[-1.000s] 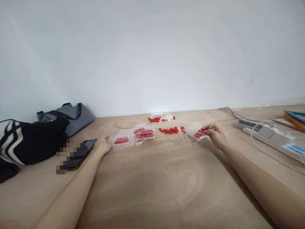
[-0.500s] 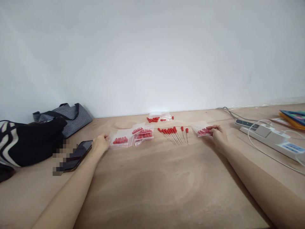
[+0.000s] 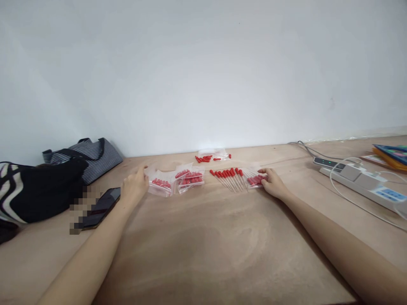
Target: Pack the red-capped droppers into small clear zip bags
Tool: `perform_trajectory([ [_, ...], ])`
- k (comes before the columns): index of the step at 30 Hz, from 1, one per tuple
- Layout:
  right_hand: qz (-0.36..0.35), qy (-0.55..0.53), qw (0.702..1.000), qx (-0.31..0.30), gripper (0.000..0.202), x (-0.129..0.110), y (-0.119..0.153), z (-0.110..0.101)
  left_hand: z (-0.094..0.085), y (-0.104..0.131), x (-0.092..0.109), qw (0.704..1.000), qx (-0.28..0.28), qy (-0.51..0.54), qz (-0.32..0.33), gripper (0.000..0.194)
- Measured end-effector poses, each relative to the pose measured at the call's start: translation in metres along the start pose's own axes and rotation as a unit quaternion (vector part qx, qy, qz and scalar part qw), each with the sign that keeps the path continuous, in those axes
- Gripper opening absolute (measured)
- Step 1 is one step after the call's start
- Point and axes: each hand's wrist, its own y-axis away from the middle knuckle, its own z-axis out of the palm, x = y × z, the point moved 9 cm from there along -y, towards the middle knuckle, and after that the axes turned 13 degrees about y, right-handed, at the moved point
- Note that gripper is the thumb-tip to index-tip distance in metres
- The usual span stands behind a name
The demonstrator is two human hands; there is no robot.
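My right hand (image 3: 269, 181) is closed on the edge of a clear bag of red-bulbed droppers (image 3: 255, 180), which lies beside a fan of loose droppers (image 3: 229, 177). At the left, my left hand (image 3: 136, 184) pinches the left edge of a clear bag with red bulbs (image 3: 161, 183). That bag touches more bags of red bulbs (image 3: 190, 178) on its right. Several loose red bulbs (image 3: 204, 159) lie farther back by a clear plastic bag (image 3: 211, 152).
A phone (image 3: 103, 207) rests left of my left forearm, near a black bag (image 3: 47, 190) and a striped bag (image 3: 103, 156). Right of my right arm are a power strip (image 3: 359, 182) with cables and some colourful flat items (image 3: 392, 156).
My right hand has moved left with its bag, up against the loose droppers. My left hand has shifted slightly, and the left edge of its bag is raised.
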Motion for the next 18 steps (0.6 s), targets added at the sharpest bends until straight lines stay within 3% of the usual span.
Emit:
perform_trajectory([
  [4, -0.036, 0.076, 0.995, -0.044, 0.028, -0.007, 0.0, 0.007, -0.029, 0.003, 0.014, 0.999, 0.04, -0.021, 0.03, 0.035],
  [7, -0.053, 0.091, 0.993, -0.057, 0.029, -0.011, 0.0, 0.008, -0.061, 0.01, 0.018, 0.996, 0.074, -0.012, 0.05, 0.033],
  [10, -0.062, 0.097, 0.992, -0.059, 0.032, -0.013, 0.001, 0.008, -0.11, 0.023, 0.01, 0.971, 0.225, 0.075, 0.036, 0.031],
  [12, -0.059, 0.115, 0.99, -0.047, 0.032, -0.014, 0.002, 0.005, -0.125, 0.031, -0.007, 0.937, 0.301, 0.179, -0.012, 0.034],
  [14, -0.048, 0.141, 0.989, -0.023, 0.03, -0.018, 0.004, 0.0, -0.111, 0.032, -0.026, 0.907, 0.3, 0.281, -0.087, 0.038],
  [15, -0.04, 0.153, 0.987, -0.009, 0.028, -0.02, 0.005, -0.003, -0.094, 0.031, -0.032, 0.904, 0.268, 0.309, -0.121, 0.039],
  [18, -0.015, 0.181, 0.983, 0.012, 0.022, -0.034, 0.007, -0.008, -0.04, 0.031, -0.034, 0.92, 0.172, 0.315, -0.155, 0.028],
])
